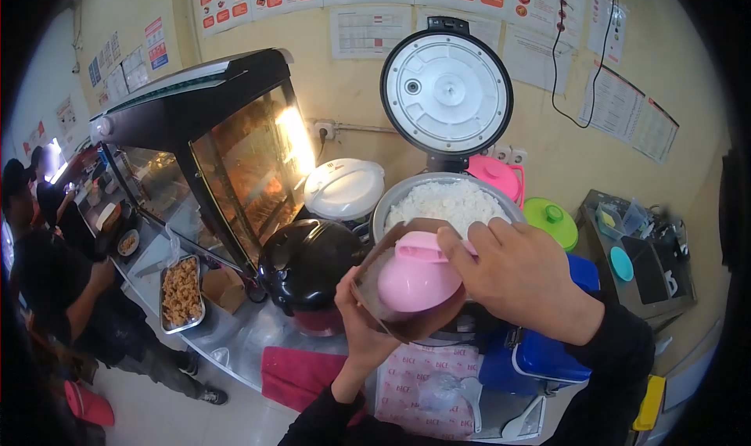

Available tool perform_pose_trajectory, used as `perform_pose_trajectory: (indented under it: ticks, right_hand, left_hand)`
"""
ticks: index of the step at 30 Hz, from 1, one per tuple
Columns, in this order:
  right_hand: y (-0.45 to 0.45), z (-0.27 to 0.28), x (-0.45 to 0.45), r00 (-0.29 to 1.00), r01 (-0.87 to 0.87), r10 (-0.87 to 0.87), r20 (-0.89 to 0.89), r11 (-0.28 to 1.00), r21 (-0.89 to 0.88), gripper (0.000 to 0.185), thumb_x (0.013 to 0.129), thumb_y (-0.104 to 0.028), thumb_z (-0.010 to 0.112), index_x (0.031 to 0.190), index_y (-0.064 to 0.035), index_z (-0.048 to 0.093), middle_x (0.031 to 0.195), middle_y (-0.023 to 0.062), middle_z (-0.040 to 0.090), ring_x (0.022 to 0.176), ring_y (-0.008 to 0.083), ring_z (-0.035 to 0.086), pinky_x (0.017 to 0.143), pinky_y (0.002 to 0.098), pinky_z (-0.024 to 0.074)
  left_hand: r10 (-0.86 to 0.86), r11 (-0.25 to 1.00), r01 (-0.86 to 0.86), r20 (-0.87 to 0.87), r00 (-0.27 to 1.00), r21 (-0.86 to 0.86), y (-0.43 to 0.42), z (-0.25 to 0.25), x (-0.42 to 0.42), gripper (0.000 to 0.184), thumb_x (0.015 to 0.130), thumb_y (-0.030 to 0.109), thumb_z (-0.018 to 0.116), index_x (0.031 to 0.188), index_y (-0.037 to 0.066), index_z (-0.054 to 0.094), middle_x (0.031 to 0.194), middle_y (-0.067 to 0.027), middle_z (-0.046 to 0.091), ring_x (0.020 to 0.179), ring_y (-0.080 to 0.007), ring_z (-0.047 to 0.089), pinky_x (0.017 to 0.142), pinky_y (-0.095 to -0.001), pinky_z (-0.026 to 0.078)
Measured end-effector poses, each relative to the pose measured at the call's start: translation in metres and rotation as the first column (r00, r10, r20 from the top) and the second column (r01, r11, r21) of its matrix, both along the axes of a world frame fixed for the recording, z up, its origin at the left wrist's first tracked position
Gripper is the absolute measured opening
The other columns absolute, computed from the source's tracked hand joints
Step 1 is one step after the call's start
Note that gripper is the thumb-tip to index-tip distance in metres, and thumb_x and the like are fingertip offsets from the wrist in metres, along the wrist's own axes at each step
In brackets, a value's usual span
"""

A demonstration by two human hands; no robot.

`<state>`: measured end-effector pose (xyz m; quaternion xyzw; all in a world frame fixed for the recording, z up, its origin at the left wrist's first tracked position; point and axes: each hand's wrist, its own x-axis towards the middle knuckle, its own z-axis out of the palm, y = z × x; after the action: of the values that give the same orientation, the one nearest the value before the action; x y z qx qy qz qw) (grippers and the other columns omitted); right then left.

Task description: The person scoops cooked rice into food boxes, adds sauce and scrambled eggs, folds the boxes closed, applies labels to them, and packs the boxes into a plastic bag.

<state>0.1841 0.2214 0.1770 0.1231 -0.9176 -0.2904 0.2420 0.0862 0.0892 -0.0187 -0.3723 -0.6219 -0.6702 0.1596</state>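
My left hand (364,330) grips a brown paper food box (411,330) from its left side, tilted toward me. Inside its opening sits a pink plastic rice mould (418,282), rounded side facing me. My right hand (520,270) is closed on the mould's handle, thumb and fingers pressed together. What lies in the box under the mould is hidden. Just behind the box stands a large rice cooker (378,221) full of white rice (438,202), its round lid (447,94) raised upright. Part of the cooker is covered by the box and my right hand.
A black pot (309,258) and lit display cabinet (235,172) stand left, beside a tray of fried pieces (181,291). A red cloth (301,375) hangs at the counter's edge. A blue cooler box (532,360) and sink (657,270) are right. A person (70,297) stands far left.
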Motion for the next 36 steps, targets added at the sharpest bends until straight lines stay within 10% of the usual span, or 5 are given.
perform_pose_trajectory:
  ticks: [21, 27, 30, 36]
  right_hand:
    - [-0.014, -0.005, 0.036, 0.991, 0.114, -0.089, 0.100, 0.950, -0.289, 0.033, 0.074, -0.017, 0.063, 0.105, -0.0034, 0.065, 0.076, 0.0036, 0.056, 0.069, 0.0175, 0.060, 0.053, 0.0302, 0.0471]
    - [-0.029, -0.037, 0.019, 0.994, -0.104, 0.106, 0.036, 0.993, -0.052, 0.036, 0.076, -0.017, 0.062, 0.110, -0.0032, 0.065, 0.075, 0.0034, 0.056, 0.071, 0.0180, 0.060, 0.055, 0.0311, 0.0478]
    - [-0.023, -0.012, 0.032, 0.980, -0.090, 0.113, 0.162, 0.985, -0.145, 0.033, 0.077, -0.015, 0.061, 0.108, -0.0018, 0.065, 0.075, 0.0040, 0.057, 0.071, 0.0179, 0.060, 0.055, 0.0304, 0.0475]
    - [-0.027, -0.010, 0.037, 0.968, 0.008, 0.044, 0.249, 0.979, -0.203, 0.033, 0.077, -0.016, 0.061, 0.107, -0.0042, 0.065, 0.073, 0.0036, 0.056, 0.071, 0.0194, 0.061, 0.054, 0.0319, 0.0470]
  left_hand:
    - [0.033, 0.998, -0.030, 0.067, 0.997, -0.050, -0.031, -0.024, 0.021, 0.118, 0.056, 0.017, 0.093, 0.144, 0.001, 0.016, 0.138, -0.0152, 0.032, 0.128, -0.0260, 0.040, 0.107, -0.0387, 0.035]
    - [0.108, 0.949, -0.092, 0.037, 0.993, -0.302, -0.048, -0.021, 0.027, 0.116, 0.057, 0.017, 0.093, 0.144, 0.002, 0.016, 0.137, -0.0144, 0.032, 0.131, -0.0251, 0.038, 0.108, -0.0383, 0.034]
    - [-0.084, 0.996, 0.085, 0.172, 0.982, 0.007, -0.051, -0.033, 0.030, 0.117, 0.056, 0.018, 0.094, 0.143, 0.002, 0.017, 0.138, -0.0135, 0.033, 0.131, -0.0246, 0.037, 0.108, -0.0382, 0.033]
    - [-0.110, 0.993, 0.098, 0.200, 0.974, 0.066, -0.055, -0.031, 0.034, 0.116, 0.057, 0.019, 0.094, 0.143, 0.002, 0.017, 0.137, -0.0132, 0.033, 0.131, -0.0245, 0.036, 0.109, -0.0391, 0.032]
